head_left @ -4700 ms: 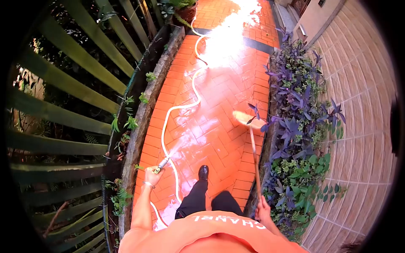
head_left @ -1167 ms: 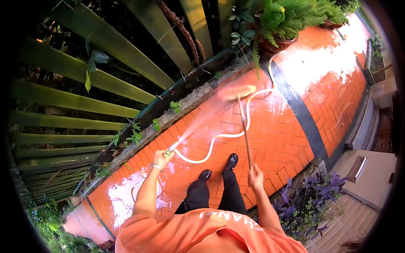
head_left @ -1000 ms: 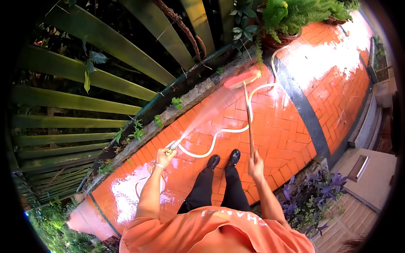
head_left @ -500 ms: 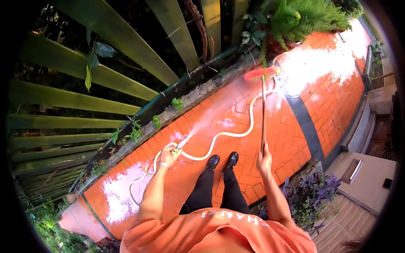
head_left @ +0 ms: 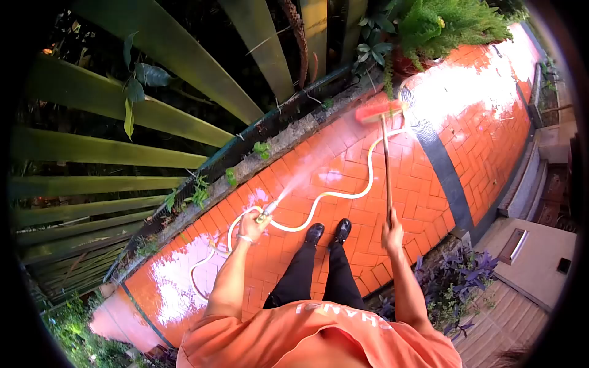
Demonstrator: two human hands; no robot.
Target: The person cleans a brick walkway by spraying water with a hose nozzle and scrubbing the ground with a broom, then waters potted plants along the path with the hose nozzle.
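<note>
Long-handled broom with a brown stick and red bristle head [head_left: 387,165]: gripped in the right hand [head_left: 392,233], fingers closed on the stick. Its head is held out ahead over the orange herringbone brick paving [head_left: 408,184], near the grey stone curb [head_left: 291,136]; floor contact can't be confirmed. Silver-and-yellow hose nozzle [head_left: 269,210] is gripped in the left hand [head_left: 253,226]; a fine white spray is being sent toward the bristles.

Surface: bricks wet and shiny, blown out to white by glare at lower left and beyond the dark grey cross band [head_left: 446,175]. Cream flexible hose [head_left: 345,195] is laid across the bricks in loose curves, its far bend just beside the broom head.

Surroundings: outdoor path, bounded on the left by a green slatted fence [head_left: 116,147] behind the curb. Leafy green fern [head_left: 457,30] is potted at the far left edge. Purple-leaved plants [head_left: 463,279] are bedded at right, beside a beige tiled wall [head_left: 491,322].
</note>
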